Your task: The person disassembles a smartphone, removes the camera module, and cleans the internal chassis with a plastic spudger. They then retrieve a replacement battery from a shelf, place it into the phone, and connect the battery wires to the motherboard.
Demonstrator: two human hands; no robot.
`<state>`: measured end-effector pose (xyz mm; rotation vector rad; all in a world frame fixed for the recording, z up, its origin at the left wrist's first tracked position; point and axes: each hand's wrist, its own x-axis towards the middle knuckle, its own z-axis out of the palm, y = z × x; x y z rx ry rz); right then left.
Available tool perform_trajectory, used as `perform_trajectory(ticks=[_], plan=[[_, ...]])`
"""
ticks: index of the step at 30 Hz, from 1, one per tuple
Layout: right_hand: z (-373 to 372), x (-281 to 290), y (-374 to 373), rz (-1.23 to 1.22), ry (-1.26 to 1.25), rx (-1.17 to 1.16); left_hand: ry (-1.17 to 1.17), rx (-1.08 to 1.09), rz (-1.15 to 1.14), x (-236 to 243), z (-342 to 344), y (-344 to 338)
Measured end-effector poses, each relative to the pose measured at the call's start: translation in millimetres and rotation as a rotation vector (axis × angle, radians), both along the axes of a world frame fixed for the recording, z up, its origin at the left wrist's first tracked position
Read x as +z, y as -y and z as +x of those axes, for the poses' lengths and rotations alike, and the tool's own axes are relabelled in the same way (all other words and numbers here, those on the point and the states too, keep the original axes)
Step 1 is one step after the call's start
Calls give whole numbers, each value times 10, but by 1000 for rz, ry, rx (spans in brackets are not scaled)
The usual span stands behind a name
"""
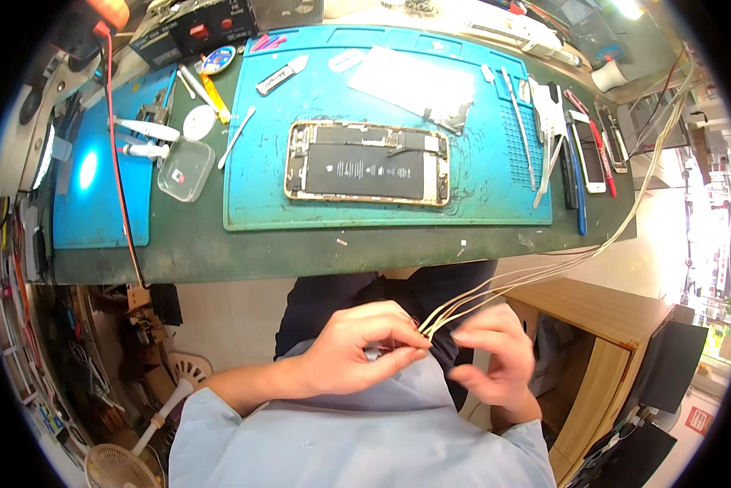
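Observation:
Over my lap, in front of the bench, my left hand (365, 346) is closed in a pinch on a bundle of thin cream cables (495, 291). The cables run from its fingertips up and right past the bench's edge. What else lies inside the left palm is mostly hidden; a bit of something pale shows below the fingers. Just right of the pinched ends, my right hand (499, 351) is slightly blurred, its curved fingers and thumb apart with nothing between them. Beyond both hands, an opened phone (367, 167) with a black battery lies on a blue-green work mat (255, 213).
Tweezers (516, 122), screwdrivers (578, 175) and other phones (591, 154) lie right of the mat. At left are a clear plastic box (186, 171), syringes (144, 130) and a hanging red wire (117, 163). A wooden cabinet (593, 305) stands at lower right, a fan (121, 465) at lower left.

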<state>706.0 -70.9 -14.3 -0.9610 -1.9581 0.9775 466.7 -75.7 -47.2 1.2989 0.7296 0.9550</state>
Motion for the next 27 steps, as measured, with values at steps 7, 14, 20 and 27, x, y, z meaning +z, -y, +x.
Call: perform_trajectory(ticks=[7,14,20,27], plan=[[-442,-34,-356,57,-16,140,-107,35,227,173,-221,-240],[-589,205,-723,45,7,145,-345,74,404,448,-409,-628],[-649,125,-935,114,45,-3,-136,204,62,384,-334,-758],[-677,-44,-1029,-11,7,-46,-121,223,-84,246,-368,-809]])
